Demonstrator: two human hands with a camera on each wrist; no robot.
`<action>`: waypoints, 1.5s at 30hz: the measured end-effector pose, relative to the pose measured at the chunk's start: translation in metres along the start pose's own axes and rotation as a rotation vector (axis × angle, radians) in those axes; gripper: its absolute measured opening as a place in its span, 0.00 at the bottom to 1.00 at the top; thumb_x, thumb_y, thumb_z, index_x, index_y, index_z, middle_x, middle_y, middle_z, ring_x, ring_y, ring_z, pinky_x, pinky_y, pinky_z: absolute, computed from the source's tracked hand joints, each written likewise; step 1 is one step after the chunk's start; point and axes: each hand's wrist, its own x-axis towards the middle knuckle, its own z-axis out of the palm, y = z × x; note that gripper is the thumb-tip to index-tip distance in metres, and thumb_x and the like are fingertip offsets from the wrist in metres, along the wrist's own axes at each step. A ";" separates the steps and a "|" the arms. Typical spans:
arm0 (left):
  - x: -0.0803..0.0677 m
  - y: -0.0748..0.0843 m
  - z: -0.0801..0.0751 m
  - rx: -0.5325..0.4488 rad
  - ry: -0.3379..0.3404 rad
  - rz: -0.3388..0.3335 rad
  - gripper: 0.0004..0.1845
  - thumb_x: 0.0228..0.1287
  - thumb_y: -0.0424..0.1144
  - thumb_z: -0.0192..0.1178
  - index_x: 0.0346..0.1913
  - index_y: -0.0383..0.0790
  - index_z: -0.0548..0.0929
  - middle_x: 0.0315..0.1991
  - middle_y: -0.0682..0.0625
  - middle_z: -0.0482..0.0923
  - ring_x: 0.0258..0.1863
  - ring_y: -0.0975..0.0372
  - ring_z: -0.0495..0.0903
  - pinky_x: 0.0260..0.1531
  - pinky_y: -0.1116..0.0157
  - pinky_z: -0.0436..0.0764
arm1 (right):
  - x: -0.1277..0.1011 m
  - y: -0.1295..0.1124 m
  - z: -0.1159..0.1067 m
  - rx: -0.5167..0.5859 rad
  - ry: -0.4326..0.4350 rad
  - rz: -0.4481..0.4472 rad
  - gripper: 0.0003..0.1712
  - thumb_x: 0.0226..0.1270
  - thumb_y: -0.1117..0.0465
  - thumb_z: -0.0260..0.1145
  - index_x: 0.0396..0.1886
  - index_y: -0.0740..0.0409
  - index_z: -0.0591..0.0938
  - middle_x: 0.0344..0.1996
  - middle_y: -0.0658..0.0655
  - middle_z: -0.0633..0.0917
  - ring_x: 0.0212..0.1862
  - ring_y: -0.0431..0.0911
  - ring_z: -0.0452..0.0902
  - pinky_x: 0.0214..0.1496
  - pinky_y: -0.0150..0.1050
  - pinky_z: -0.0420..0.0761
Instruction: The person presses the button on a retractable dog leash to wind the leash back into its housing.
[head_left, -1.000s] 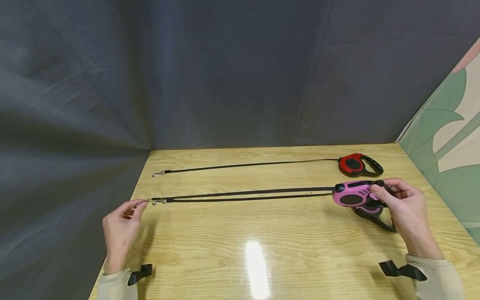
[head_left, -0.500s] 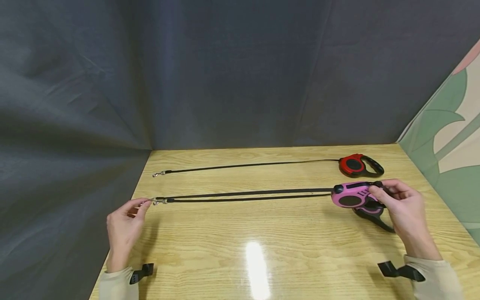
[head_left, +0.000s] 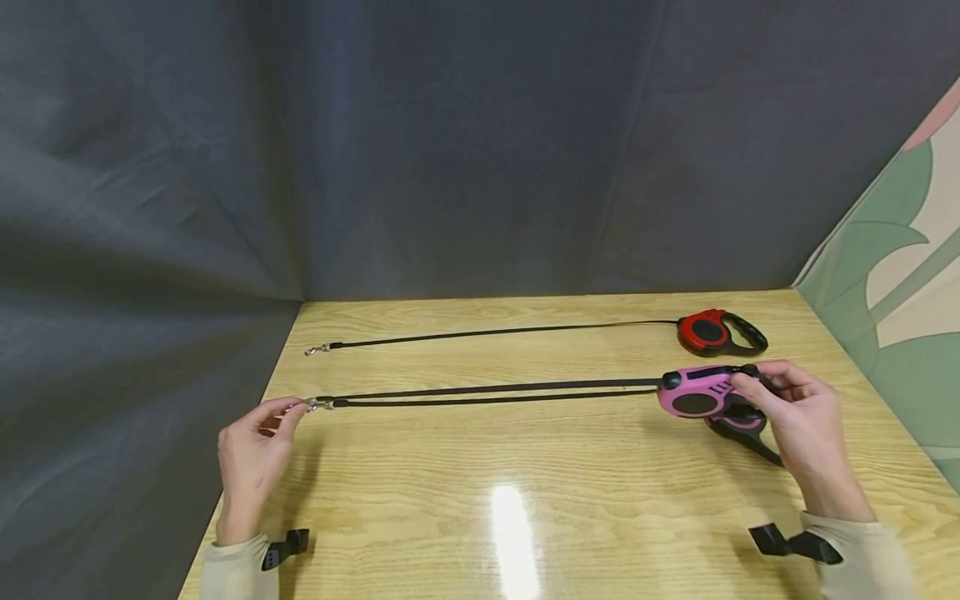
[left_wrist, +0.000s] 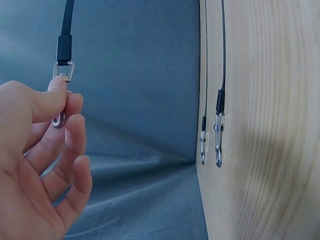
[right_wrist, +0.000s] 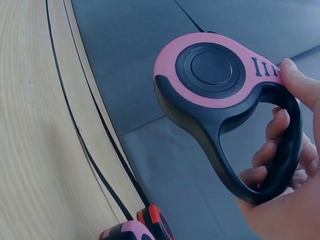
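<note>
A pink-and-black retractable dog leash (head_left: 693, 404) is held above the table, its black cord (head_left: 495, 387) drawn out straight between both hands. My right hand (head_left: 806, 433) grips its looped handle (right_wrist: 295, 130), the thumb near the pink housing. At the cord's other end, my left hand (head_left: 253, 454) pinches the metal snap hook (left_wrist: 69, 73) between thumb and fingers. Below it on the table lies a second pink leash (head_left: 746, 433), partly covered in the head view; its extended cord ends in a snap hook (left_wrist: 218, 140) near my left hand.
Farther back on the wooden table (head_left: 420, 500) rests a red retractable leash (head_left: 703, 332), its cord stretched leftward to a snap hook (head_left: 317, 349). Dark grey cloth (head_left: 465, 150) walls the back and left. A leaf-patterned panel (head_left: 892, 275) borders the right.
My right hand has shifted slightly left with the pink leash. My left hand has come slightly right with the snap hook. The leashes on the table have stayed put.
</note>
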 end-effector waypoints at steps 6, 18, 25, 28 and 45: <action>0.000 0.002 0.001 -0.013 0.009 0.019 0.04 0.64 0.35 0.77 0.41 0.41 0.95 0.35 0.44 0.93 0.27 0.94 0.71 0.32 0.85 0.71 | 0.000 -0.002 0.003 -0.038 -0.022 -0.008 0.18 0.64 0.80 0.71 0.33 0.51 0.90 0.25 0.43 0.85 0.26 0.32 0.76 0.28 0.23 0.72; -0.001 0.005 0.004 -0.019 0.002 0.015 0.03 0.64 0.34 0.76 0.40 0.41 0.95 0.34 0.45 0.93 0.26 0.93 0.72 0.31 0.84 0.72 | 0.000 -0.001 0.009 -0.050 -0.036 -0.006 0.18 0.63 0.80 0.72 0.33 0.52 0.90 0.25 0.43 0.86 0.27 0.32 0.76 0.27 0.25 0.70; -0.001 0.004 0.005 -0.016 -0.001 0.027 0.03 0.64 0.33 0.77 0.39 0.41 0.95 0.34 0.45 0.93 0.26 0.92 0.72 0.31 0.83 0.72 | 0.002 -0.001 0.009 -0.053 -0.045 0.006 0.17 0.63 0.80 0.73 0.34 0.51 0.91 0.26 0.43 0.86 0.28 0.33 0.76 0.27 0.25 0.70; 0.000 0.005 0.006 -0.017 -0.007 0.034 0.03 0.64 0.34 0.77 0.40 0.41 0.95 0.33 0.45 0.93 0.26 0.92 0.72 0.31 0.83 0.72 | 0.002 0.000 0.011 -0.049 -0.049 0.003 0.17 0.62 0.80 0.73 0.34 0.51 0.91 0.26 0.43 0.86 0.29 0.33 0.76 0.28 0.24 0.71; 0.002 0.007 0.010 -0.029 -0.033 0.068 0.03 0.64 0.34 0.77 0.40 0.41 0.95 0.32 0.46 0.92 0.26 0.91 0.72 0.30 0.83 0.73 | 0.004 0.003 0.019 -0.107 -0.116 -0.008 0.16 0.63 0.78 0.74 0.35 0.51 0.90 0.25 0.43 0.89 0.28 0.34 0.83 0.30 0.24 0.75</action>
